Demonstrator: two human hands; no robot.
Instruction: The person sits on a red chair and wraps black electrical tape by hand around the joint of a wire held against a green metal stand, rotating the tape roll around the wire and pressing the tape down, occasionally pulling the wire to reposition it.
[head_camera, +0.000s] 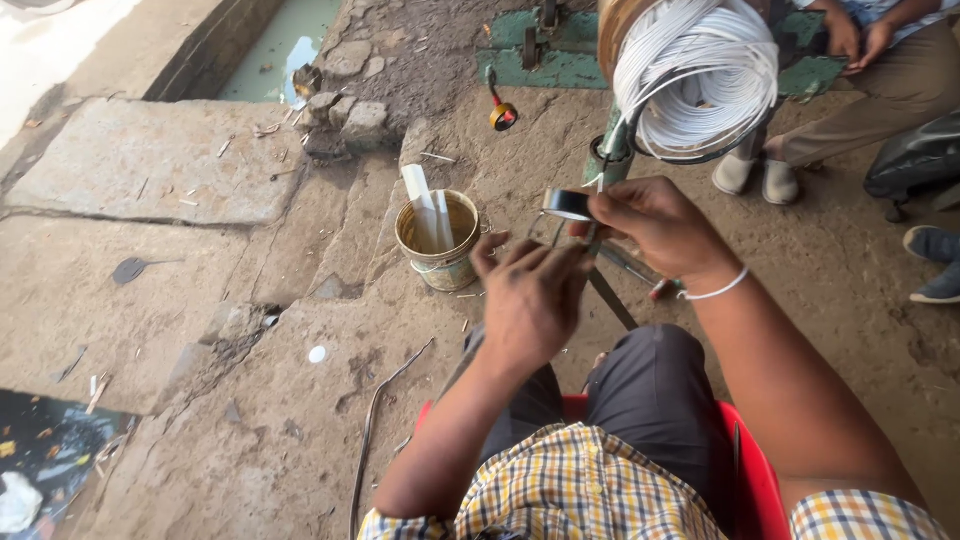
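checked shirt (560, 490) nearest us. our right hand (655, 228) pinches black tape roll (567, 204), raised for unspooling; left hand (530, 300) fingers spread, holding nothing we can tell. white wire coil (697, 78) just beyond, tin can (438, 238) left.

Glossy black tape roll (567, 204), smooth white plastic-coated wire coil (697, 75), dented metal tin (440, 243).

From my seat I see a packed dirt floor (300, 420) in hard daylight, broad stone slabs (150, 160) at the left, a channel of greenish water (290, 40) beyond them, loose rocks (345, 110) at its end, and a green metal base (550, 60) further back.
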